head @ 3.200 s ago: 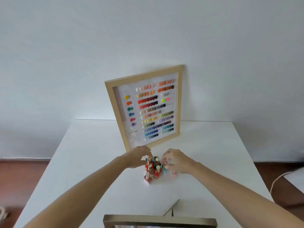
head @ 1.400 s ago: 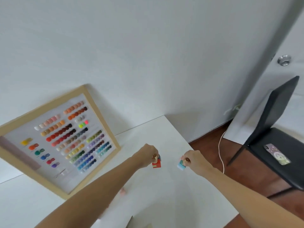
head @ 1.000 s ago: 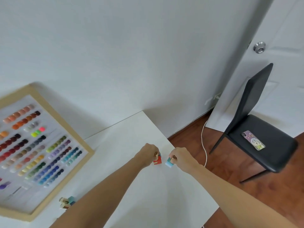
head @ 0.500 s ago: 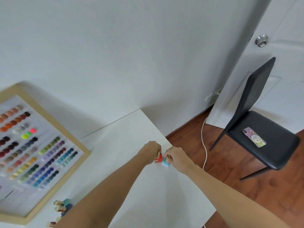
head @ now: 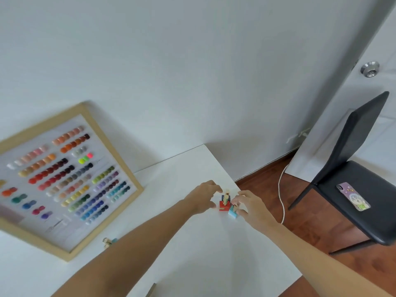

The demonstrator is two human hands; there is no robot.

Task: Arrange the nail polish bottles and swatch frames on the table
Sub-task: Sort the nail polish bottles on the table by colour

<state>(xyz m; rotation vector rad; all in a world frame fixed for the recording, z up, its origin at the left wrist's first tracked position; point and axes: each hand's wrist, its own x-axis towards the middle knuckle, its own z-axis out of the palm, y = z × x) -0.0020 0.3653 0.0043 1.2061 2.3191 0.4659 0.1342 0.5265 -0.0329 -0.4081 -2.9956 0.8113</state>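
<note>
Three small nail polish bottles stand together near the right edge of the white table [head: 192, 249]: a dark blue bottle [head: 226, 197], a red bottle [head: 223, 206] and a light blue bottle [head: 232, 213], all with gold caps. My left hand [head: 202, 197] hovers just left of them, fingers apart and holding nothing. Just right of them, my right hand [head: 251, 207] has its fingers spread, fingertips close to the light blue bottle. A wooden swatch frame [head: 113, 147] with rows of colour dots leans on the wall at the left.
More bottles [head: 108, 242] peek out beside my left forearm, in front of the frame. The corner of a second frame [head: 151, 290] shows at the bottom edge. Right of the table stand a black chair [head: 351, 146] with a phone [head: 353, 197], a white cable [head: 280, 189] and a door.
Both hands carried bottles from the cluster in front of the frame to the table's right edge, set them down together and have now let go, fingers spreading.
</note>
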